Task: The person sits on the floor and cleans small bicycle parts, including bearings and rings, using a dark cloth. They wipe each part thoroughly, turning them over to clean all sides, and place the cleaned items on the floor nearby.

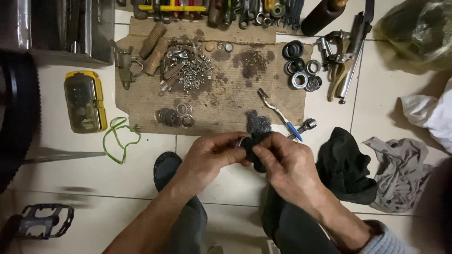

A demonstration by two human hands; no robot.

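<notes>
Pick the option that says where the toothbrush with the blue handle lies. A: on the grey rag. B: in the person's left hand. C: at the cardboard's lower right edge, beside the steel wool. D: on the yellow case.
C: the toothbrush lies slanted across the lower right edge of the cardboard sheet, just right of the steel wool, with neither hand touching it.

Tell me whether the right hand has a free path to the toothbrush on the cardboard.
Probably yes. The toothbrush lies uncovered on the cardboard, just beyond the right hand, with nothing between them. But that hand and the left hand both pinch a dark wad of steel wool, so it is occupied.
</notes>
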